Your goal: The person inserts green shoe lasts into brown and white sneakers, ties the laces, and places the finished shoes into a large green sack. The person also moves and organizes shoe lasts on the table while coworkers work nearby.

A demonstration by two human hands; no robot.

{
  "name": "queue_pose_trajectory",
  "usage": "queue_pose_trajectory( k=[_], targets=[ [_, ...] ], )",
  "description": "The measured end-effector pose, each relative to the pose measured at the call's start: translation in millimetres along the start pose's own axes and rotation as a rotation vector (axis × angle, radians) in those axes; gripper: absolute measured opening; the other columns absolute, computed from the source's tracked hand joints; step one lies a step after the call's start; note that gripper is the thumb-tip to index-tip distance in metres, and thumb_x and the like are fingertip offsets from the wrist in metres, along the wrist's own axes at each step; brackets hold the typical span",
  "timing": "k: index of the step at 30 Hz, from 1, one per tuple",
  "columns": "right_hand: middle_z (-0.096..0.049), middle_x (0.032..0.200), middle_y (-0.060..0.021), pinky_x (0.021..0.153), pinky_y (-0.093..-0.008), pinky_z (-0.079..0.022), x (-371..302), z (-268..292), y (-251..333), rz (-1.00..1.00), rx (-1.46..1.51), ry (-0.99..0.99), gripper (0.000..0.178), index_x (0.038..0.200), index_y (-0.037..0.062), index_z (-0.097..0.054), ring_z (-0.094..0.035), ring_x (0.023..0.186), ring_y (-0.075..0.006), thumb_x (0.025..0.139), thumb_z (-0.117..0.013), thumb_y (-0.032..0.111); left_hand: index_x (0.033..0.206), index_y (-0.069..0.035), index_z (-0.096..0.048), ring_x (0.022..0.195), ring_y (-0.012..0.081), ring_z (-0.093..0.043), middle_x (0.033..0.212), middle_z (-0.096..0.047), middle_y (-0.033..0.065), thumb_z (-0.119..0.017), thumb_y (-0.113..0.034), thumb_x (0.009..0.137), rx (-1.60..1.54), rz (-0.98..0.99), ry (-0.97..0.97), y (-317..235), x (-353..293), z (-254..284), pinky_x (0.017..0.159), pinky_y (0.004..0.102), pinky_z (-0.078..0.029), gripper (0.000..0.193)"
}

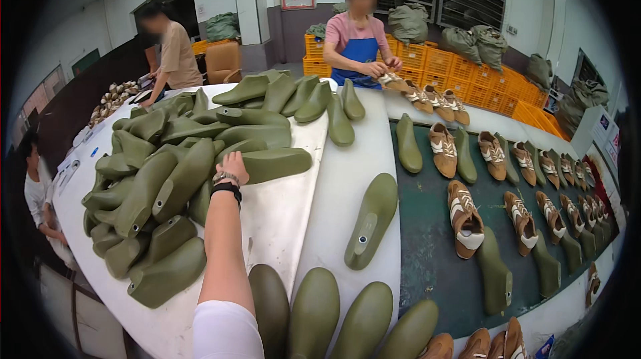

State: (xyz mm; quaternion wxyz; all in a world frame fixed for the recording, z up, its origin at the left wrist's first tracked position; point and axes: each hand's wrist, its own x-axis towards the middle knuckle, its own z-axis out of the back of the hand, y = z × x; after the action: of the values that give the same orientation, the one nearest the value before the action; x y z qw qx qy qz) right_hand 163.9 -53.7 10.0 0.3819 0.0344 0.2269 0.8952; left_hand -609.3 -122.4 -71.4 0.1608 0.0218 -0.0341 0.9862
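Note:
My left hand (232,167), with a watch and a black band at its wrist, reaches into a large heap of olive-green shoe lasts on the left of the table. Its fingers curl over the near end of one green shoe last (277,165), which lies on its side with the toe pointing right. The fingertips are partly hidden. Right of it, a single last (372,220) lies sole up on the white strip. Several lasts (315,312) stand in a row at the front edge. My right hand is out of view.
On the dark green board (427,259) at right, brown-and-white sneakers (462,215) stand in rows beside lasts. Across the table a person in a blue apron (360,52) handles shoes. Orange crates (437,62) line the wall; another person (179,55) stands far left.

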Motion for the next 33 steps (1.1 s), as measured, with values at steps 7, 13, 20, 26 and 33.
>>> queue_pose_trajectory(
  k=[7,13,20,26,33],
  targets=[
    [-0.065,0.087,-0.0196,0.073,-0.0425,-0.049,-1.0,-2.8,17.2,0.025,0.037,-0.001,0.016,0.096,0.0008,-0.065,-0.062,0.080,-0.0381,0.081,-0.060,0.001,0.109,0.002,-0.058,0.098,0.0345,-0.063,0.101,-0.066,0.0206,-0.082,-0.049,0.054,-0.049,-0.253,0.105,-1.2,-30.8,6.0,0.087,0.0377,-0.051,0.078],
    [-0.065,0.085,-0.0184,0.069,-0.0426,-0.047,-13.0,-1.3,13.3,0.126,0.108,-0.045,0.016,0.097,0.0023,-0.065,-0.062,0.077,-0.0367,0.082,-0.060,0.002,0.098,0.000,-0.046,0.082,0.0411,-0.062,0.087,-0.064,0.0220,-0.070,-0.018,0.070,0.039,-0.705,-0.031,6.7,-93.4,-4.9,0.072,0.0477,-0.051,0.042],
    [-0.065,0.081,-0.0160,0.066,-0.0399,-0.044,-24.7,1.6,1.5,0.197,0.113,-0.073,0.014,0.095,0.0034,-0.065,-0.062,0.072,-0.0330,0.081,-0.061,0.002,0.136,-0.009,-0.041,0.119,0.0381,-0.049,0.126,-0.051,0.0246,-0.068,-0.035,0.077,-0.238,-0.432,-0.090,-4.3,-110.4,-12.4,0.094,0.0498,-0.043,0.070],
    [-0.065,0.084,-0.0175,0.069,-0.0397,-0.046,-32.3,0.8,-10.7,0.162,0.175,-0.060,0.013,0.094,0.0013,-0.064,-0.062,0.075,-0.0339,0.081,-0.062,0.002,0.128,-0.013,-0.049,0.131,0.0349,-0.034,0.136,-0.041,0.0191,-0.071,-0.029,0.071,-0.323,-0.199,0.109,-103.7,-161.3,-18.4,0.106,0.0530,-0.024,0.064],
    [-0.065,0.087,-0.0187,0.072,-0.0400,-0.049,-31.2,-6.4,-25.3,0.174,0.212,-0.079,0.013,0.096,0.0003,-0.064,-0.063,0.079,-0.0360,0.082,-0.062,0.002,0.103,-0.009,-0.052,0.121,0.0394,-0.041,0.124,-0.046,0.0177,-0.064,-0.003,0.062,-0.659,-0.656,0.131,-137.8,-162.8,-21.6,0.104,0.0407,-0.034,0.043]
  ],
)
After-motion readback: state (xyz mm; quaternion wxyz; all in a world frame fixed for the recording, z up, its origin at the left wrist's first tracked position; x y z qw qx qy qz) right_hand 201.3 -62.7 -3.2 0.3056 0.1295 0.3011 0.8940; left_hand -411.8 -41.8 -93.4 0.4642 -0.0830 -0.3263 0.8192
